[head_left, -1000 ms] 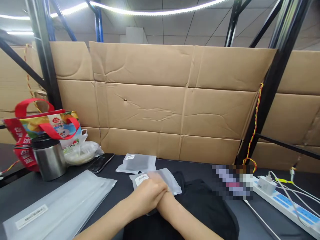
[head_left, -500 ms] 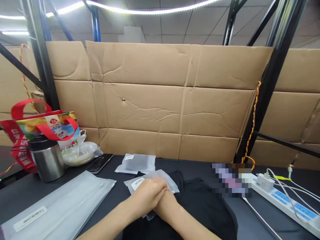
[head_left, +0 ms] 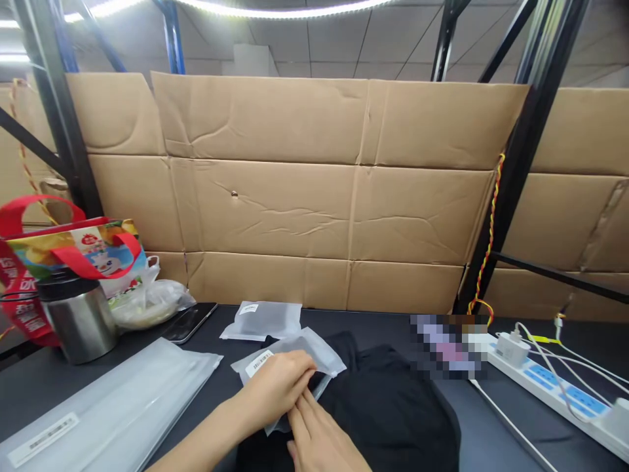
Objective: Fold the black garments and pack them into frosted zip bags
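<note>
A small frosted plastic bag (head_left: 319, 351) with a white barcode label lies on a bunched black cloth (head_left: 388, 400). My left hand (head_left: 280, 387) is closed at the bag's near side, fingers curled over its edge; the fingertips are hidden. Just below it, my right hand (head_left: 324, 436) has its fingers stretched out together, their tips meeting the left hand beside the bag. Behind lies another small frosted bag (head_left: 268, 321), also labelled. To the left rests a large frosted bag (head_left: 128, 400) with a barcode sticker.
A steel flask (head_left: 78, 321), a red-handled carrier bag (head_left: 98, 252), a clear plastic bag (head_left: 152, 301) and a phone (head_left: 191, 322) stand or lie at left. On the right are a white power strip (head_left: 555, 393), cables and a blurred-out object (head_left: 447, 347). Cardboard (head_left: 275, 196) walls the back.
My right hand has gone from being clasped against the left to having its fingers stretched out, and sits lower. The small bag's near part shows more. The view has shifted slightly.
</note>
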Demonstrator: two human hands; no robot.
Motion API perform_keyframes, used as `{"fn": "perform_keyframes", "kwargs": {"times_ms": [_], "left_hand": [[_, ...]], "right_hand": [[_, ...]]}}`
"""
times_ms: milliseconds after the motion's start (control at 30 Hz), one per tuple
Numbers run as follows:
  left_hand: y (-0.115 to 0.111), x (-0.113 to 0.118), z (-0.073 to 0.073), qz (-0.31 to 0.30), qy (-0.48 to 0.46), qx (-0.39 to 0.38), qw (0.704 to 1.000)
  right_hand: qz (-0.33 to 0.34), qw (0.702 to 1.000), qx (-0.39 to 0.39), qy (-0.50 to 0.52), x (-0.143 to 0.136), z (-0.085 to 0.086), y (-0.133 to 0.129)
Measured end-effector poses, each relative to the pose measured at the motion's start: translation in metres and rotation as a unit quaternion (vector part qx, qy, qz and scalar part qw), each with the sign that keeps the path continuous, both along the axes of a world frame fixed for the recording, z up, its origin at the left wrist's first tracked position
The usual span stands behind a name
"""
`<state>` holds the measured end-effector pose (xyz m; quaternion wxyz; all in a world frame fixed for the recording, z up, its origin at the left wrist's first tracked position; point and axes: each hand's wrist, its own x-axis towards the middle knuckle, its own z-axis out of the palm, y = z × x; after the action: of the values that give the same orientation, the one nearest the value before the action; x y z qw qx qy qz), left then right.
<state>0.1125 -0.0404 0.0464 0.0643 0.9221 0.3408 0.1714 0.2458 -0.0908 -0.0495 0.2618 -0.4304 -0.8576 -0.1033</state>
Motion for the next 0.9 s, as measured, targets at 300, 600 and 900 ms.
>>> {"fn": "perform_keyframes", "kwargs": {"times_ms": [300,600,900], "left_hand": [[-0.012,-0.023,-0.012,-0.011,0.004,0.096,0.995],[-0.007,-0.048,-0.033,-0.063,0.132,0.128,0.981],[-0.034,-0.02,-0.014,-0.019,0.118,0.069,0.99]], "right_hand": [[0.018,0.991,-0.13,0.032,0.035,0.062,-0.012],[-0.092,0.989,-0.099,-0.059,0.09,0.072,0.028],[-0.102,0.989,-0.063,-0.086,0.089,0.051,0.034]]}}
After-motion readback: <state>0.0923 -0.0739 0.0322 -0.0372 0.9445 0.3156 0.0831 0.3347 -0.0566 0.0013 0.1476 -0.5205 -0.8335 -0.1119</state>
